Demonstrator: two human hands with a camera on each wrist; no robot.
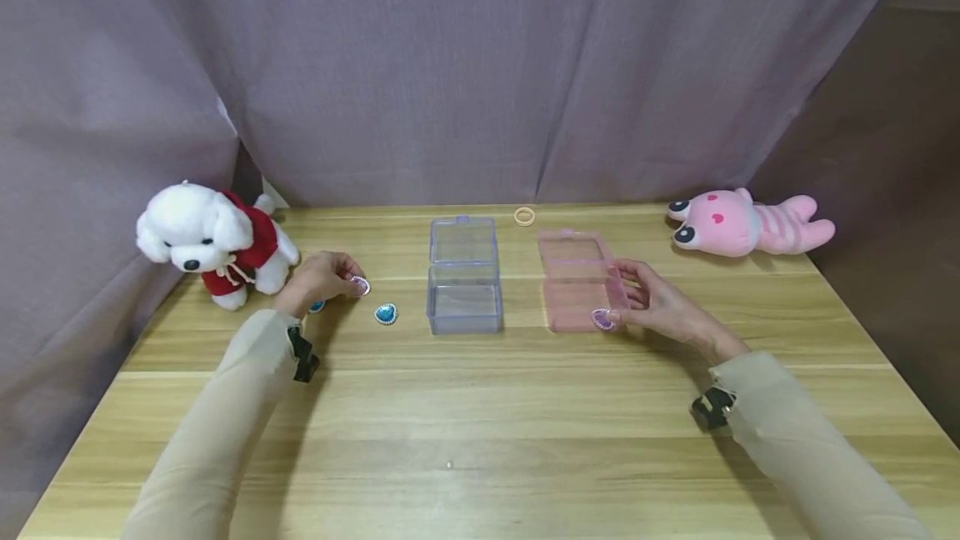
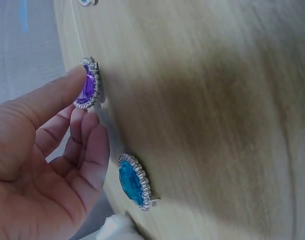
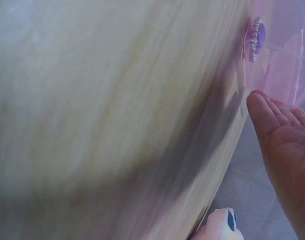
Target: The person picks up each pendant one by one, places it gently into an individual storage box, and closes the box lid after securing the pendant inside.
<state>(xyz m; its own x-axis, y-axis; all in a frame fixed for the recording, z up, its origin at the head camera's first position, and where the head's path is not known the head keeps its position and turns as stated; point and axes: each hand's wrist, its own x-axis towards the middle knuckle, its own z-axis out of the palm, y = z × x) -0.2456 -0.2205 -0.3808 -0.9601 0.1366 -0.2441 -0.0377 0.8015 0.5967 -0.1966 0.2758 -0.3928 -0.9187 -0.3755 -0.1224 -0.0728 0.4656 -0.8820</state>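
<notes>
My left hand (image 1: 324,280) pinches a purple heart-shaped gem (image 2: 89,85) edged with small clear stones, thumb on its face. In the left wrist view a blue gem (image 2: 132,181) of the same kind lies below the fingers. Another blue gem (image 1: 386,313) sits to the right of this hand in the head view. My right hand (image 1: 660,302) is at the right side of a pink see-through box (image 1: 570,325) with its lid raised, fingers extended along the wall. A second purple gem (image 3: 257,39) shows at the box's front right, beyond my fingertips.
A clear bluish box (image 1: 465,325), lid raised, stands mid-table. Behind lies a small tan ring (image 1: 524,216). A white plush dog (image 1: 187,227) in red sits at left, a pink plush toy (image 1: 727,223) lies at right. A grey curtain (image 1: 405,73) hangs behind.
</notes>
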